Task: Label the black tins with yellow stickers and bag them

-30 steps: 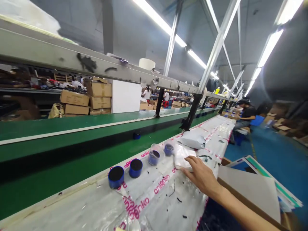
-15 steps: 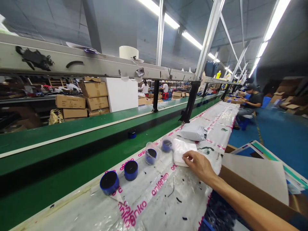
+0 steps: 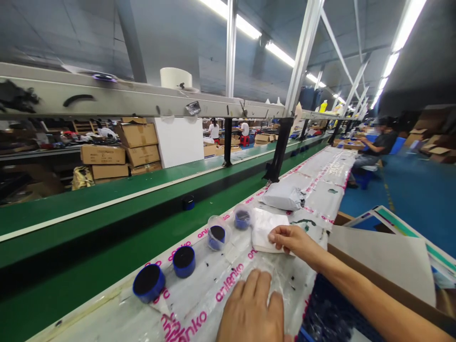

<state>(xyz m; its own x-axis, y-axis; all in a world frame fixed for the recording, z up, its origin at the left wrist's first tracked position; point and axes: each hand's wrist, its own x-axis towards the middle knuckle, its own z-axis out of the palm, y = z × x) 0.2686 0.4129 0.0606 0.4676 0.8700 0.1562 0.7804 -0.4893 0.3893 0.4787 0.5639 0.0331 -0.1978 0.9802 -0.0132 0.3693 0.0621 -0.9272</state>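
Head view: my right grip [image 3: 294, 242] is closed, thumb and fingertips pinching the right edge of the white packet [image 3: 265, 230], apparently to keep its soft folded sheet flat mid-bench; my left grip [image 3: 249, 308] lies open, fingers apart, pressing the crinkled film of the bench [image 3: 320, 199] near its front edge; 4 blue cylinders [image 3: 184, 261] line the back edge, 2 under clear domes [image 3: 216, 223].

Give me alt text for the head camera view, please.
On a factory line, the right hand rests on a white packet while the left hand lies on a plastic sheet printed in pink. Blue cylinders stand in a row beside them, two wrapped in clear plastic.
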